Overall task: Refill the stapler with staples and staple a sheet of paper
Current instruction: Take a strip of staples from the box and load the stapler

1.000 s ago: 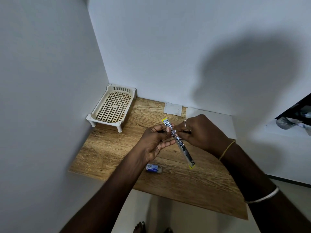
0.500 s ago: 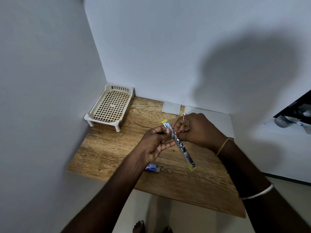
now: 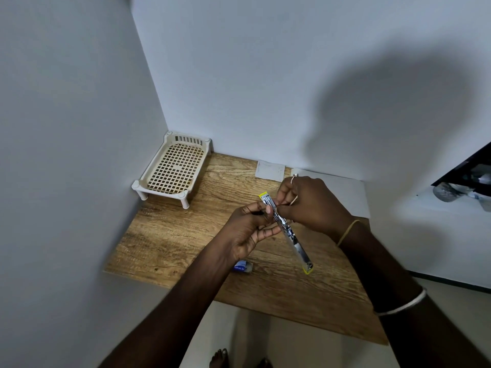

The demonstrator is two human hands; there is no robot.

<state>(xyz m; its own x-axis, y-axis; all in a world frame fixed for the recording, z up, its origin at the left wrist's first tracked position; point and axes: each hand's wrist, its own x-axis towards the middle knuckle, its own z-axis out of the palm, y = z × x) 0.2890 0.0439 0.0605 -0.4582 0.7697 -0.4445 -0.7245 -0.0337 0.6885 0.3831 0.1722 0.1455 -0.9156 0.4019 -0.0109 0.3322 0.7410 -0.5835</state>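
A long opened stapler (image 3: 292,239), shiny metal with yellow ends, is held slanted above the wooden table (image 3: 170,243). My left hand (image 3: 252,229) grips it near its upper end. My right hand (image 3: 310,205) pinches something small at the stapler's channel, too small to make out. A small blue and white staple box (image 3: 243,267) lies on the table below my left wrist. A white sheet of paper (image 3: 345,192) lies at the back right, partly hidden by my right hand.
A cream plastic lattice rack (image 3: 174,168) stands in the back left corner against the walls. A small white square of paper (image 3: 269,170) lies by the back wall. The table's near edge runs below my forearms, with floor and feet beneath.
Both hands and the stapler have stayed nearly in place. My right fingers have shifted slightly along the stapler's upper part.
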